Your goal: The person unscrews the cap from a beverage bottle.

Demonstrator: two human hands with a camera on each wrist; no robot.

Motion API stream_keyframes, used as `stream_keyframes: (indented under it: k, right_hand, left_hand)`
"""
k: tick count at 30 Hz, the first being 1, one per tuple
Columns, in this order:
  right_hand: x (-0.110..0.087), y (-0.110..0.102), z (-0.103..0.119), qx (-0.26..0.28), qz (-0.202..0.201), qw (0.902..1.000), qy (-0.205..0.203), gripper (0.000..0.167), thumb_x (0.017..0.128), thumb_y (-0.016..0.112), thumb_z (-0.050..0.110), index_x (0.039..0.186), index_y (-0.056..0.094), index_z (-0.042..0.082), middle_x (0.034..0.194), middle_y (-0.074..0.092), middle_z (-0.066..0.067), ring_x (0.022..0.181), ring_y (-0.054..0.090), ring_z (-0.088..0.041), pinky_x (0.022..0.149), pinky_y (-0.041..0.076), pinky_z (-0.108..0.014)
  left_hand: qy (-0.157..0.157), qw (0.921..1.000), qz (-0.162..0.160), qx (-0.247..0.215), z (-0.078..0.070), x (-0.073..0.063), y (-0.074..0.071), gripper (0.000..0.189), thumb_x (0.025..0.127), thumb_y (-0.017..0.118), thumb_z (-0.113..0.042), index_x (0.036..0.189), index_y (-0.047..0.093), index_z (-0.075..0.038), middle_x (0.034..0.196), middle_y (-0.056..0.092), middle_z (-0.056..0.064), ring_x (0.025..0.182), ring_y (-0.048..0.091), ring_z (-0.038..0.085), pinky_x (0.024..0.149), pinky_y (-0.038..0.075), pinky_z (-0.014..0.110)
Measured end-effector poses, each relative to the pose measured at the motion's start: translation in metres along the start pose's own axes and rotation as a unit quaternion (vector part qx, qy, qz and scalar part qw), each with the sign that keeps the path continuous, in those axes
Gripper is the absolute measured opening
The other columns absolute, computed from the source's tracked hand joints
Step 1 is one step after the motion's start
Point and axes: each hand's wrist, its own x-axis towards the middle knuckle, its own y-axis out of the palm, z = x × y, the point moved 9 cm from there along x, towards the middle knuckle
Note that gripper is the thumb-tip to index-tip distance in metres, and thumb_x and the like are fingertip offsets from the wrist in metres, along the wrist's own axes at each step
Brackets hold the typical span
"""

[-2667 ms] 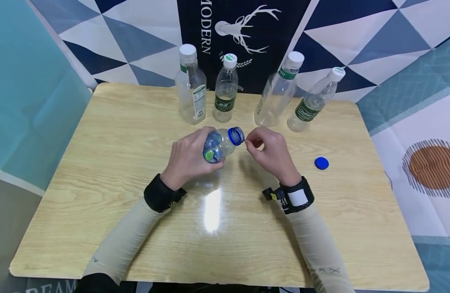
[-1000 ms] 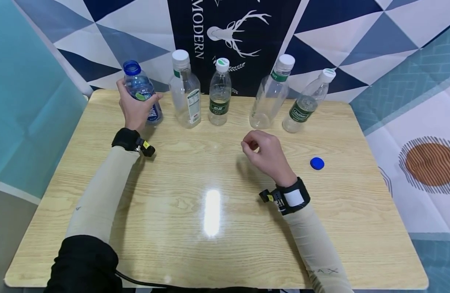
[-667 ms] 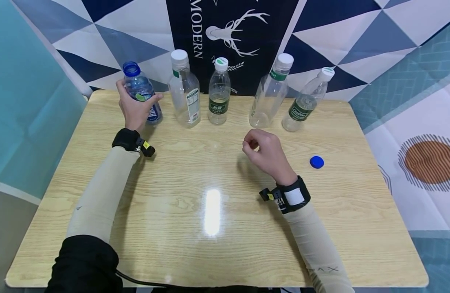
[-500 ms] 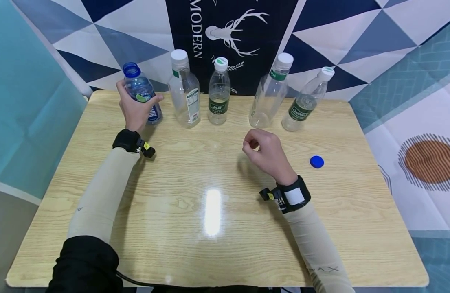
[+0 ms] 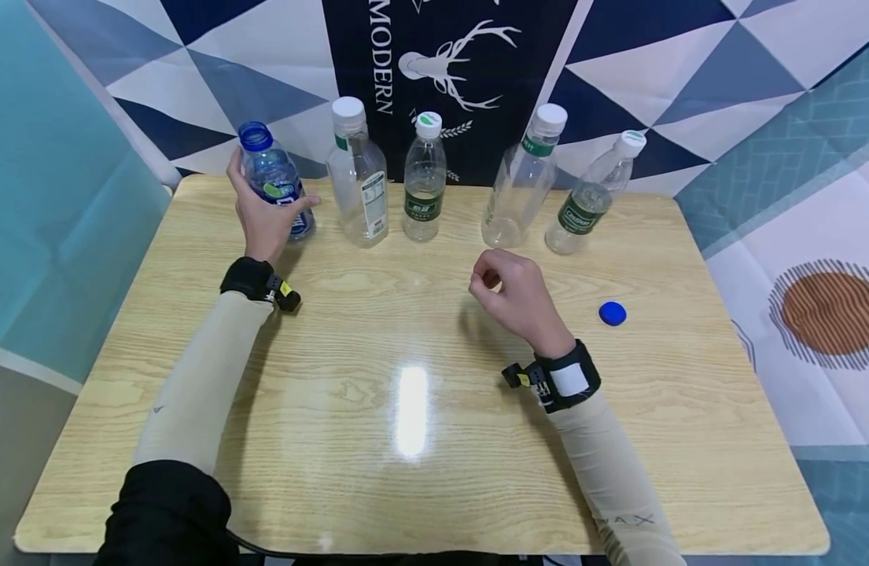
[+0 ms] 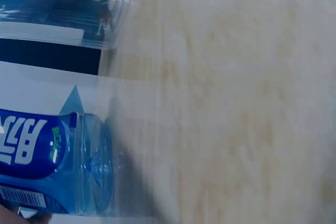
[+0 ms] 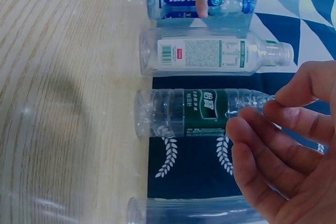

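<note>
At the table's back left an uncapped blue-tinted plastic bottle (image 5: pixel 274 177) stands upright, its blue neck open. My left hand (image 5: pixel 267 224) is around its near side, fingers behind it and the thumb straight, loosely spread beside the label. In the left wrist view the bottle's lower part (image 6: pixel 63 166) shows, with only a bit of the hand at the corner. My right hand (image 5: pixel 512 295) hovers over the middle of the table. Its fingers are loosely curled and the thumb meets the index fingertip, with nothing visible between them. A blue cap (image 5: pixel 613 314) lies to its right.
Along the back edge stand a large clear bottle (image 5: pixel 356 177), a small green-labelled bottle (image 5: pixel 424 185), another large clear bottle (image 5: pixel 521 185) and another green-labelled bottle (image 5: pixel 593 196), all white-capped. A patterned cloth (image 5: pixel 278 71) hangs behind the wooden table (image 5: pixel 349 456).
My left hand carried the blue-tinted bottle from the middle to the back left and stood it there. Just now its grip loosened and it slid slightly towards me. The right hand stayed nearly still.
</note>
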Motion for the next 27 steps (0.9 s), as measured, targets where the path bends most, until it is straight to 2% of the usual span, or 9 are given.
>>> stream_keyframes:
  k: [5, 9, 11, 14, 16, 18, 21, 24, 27]
  right_hand:
    - [-0.002, -0.003, 0.001, 0.0, -0.002, 1.0, 0.001, 0.008, 0.087, 0.061, 0.005, 0.082, 0.067, 0.008, 0.08, 0.068, -0.005, 0.074, 0.064, -0.019, 0.065, 0.05, -0.032]
    - [-0.002, -0.006, 0.001, 0.004, -0.007, 1.0, -0.002, 0.007, 0.088, 0.062, 0.004, 0.083, 0.067, 0.007, 0.081, 0.068, -0.005, 0.075, 0.064, -0.019, 0.065, 0.052, -0.034]
    - [-0.002, -0.008, 0.0, 0.004, -0.011, 0.9999, -0.005, 0.007, 0.088, 0.062, 0.004, 0.084, 0.067, 0.007, 0.081, 0.068, -0.006, 0.075, 0.064, -0.018, 0.065, 0.052, -0.036]
    - [-0.002, -0.011, 0.0, 0.005, -0.018, 0.9998, -0.008, 0.008, 0.088, 0.061, 0.003, 0.083, 0.067, 0.007, 0.081, 0.069, -0.006, 0.074, 0.064, -0.018, 0.065, 0.053, -0.038]
    - [-0.001, -0.012, 0.001, 0.005, -0.019, 0.9998, -0.01, 0.008, 0.088, 0.061, 0.004, 0.083, 0.067, 0.007, 0.081, 0.069, -0.005, 0.074, 0.065, -0.017, 0.064, 0.053, -0.037]
    - [-0.001, -0.012, 0.002, 0.007, -0.019, 0.9997, -0.011, 0.008, 0.088, 0.061, 0.004, 0.083, 0.067, 0.007, 0.081, 0.069, -0.006, 0.074, 0.065, -0.017, 0.064, 0.054, -0.037]
    - [0.0, -0.011, 0.003, 0.011, -0.016, 0.9998, -0.011, 0.007, 0.088, 0.062, 0.004, 0.083, 0.066, 0.007, 0.081, 0.069, -0.006, 0.074, 0.065, -0.017, 0.065, 0.055, -0.039]
    - [0.0, -0.009, 0.003, 0.013, -0.014, 0.9998, -0.01, 0.007, 0.087, 0.061, 0.004, 0.083, 0.066, 0.007, 0.081, 0.069, -0.006, 0.074, 0.066, -0.017, 0.065, 0.055, -0.039]
    - [0.0, -0.008, 0.003, 0.014, -0.013, 0.9998, -0.007, 0.008, 0.088, 0.061, 0.005, 0.083, 0.066, 0.008, 0.081, 0.069, -0.005, 0.074, 0.066, -0.017, 0.065, 0.054, -0.036]
  left_hand:
    - [0.004, 0.9999, -0.012, 0.005, -0.024, -0.016, -0.006, 0.127, 0.075, 0.093, -0.029, 0.166, 0.004, -0.02, 0.172, 0.02, 0.003, 0.157, 0.026, 0.012, 0.128, 0.022, 0.027]
    - [0.061, 0.9967, -0.052, 0.015, -0.055, -0.035, -0.013, 0.12, 0.077, 0.091, -0.03, 0.165, 0.013, -0.009, 0.173, 0.019, 0.006, 0.158, 0.021, 0.011, 0.128, 0.018, 0.023]
    - [0.109, 0.9901, -0.085, 0.023, -0.067, -0.045, -0.016, 0.114, 0.076, 0.092, -0.028, 0.162, 0.021, -0.003, 0.17, 0.024, 0.012, 0.158, 0.023, 0.014, 0.128, 0.017, 0.024]
    - [0.175, 0.9737, -0.144, 0.026, -0.074, -0.06, -0.017, 0.099, 0.075, 0.091, -0.026, 0.152, 0.038, 0.004, 0.159, 0.038, 0.019, 0.152, 0.033, 0.017, 0.126, 0.022, 0.028]
    - [0.207, 0.9625, -0.175, 0.016, -0.075, -0.071, -0.015, 0.086, 0.075, 0.091, -0.026, 0.143, 0.047, 0.004, 0.149, 0.046, 0.02, 0.143, 0.041, 0.017, 0.122, 0.03, 0.031]
    - [0.229, 0.955, -0.189, -0.003, -0.076, -0.08, -0.01, 0.077, 0.074, 0.09, -0.027, 0.135, 0.052, 0.003, 0.141, 0.051, 0.017, 0.134, 0.046, 0.016, 0.114, 0.038, 0.035]
    - [0.256, 0.9493, -0.179, -0.036, -0.082, -0.093, 0.003, 0.069, 0.074, 0.09, -0.023, 0.128, 0.055, 0.002, 0.132, 0.055, 0.016, 0.125, 0.05, 0.018, 0.105, 0.045, 0.041]
    - [0.274, 0.9482, -0.149, -0.057, -0.093, -0.102, 0.019, 0.066, 0.075, 0.088, -0.013, 0.128, 0.054, 0.006, 0.129, 0.056, 0.021, 0.123, 0.053, 0.028, 0.106, 0.047, 0.042]
    - [0.263, 0.9572, -0.112, -0.044, -0.095, -0.102, 0.036, 0.073, 0.077, 0.087, -0.013, 0.137, 0.049, 0.007, 0.136, 0.053, 0.025, 0.13, 0.052, 0.032, 0.112, 0.045, 0.039]
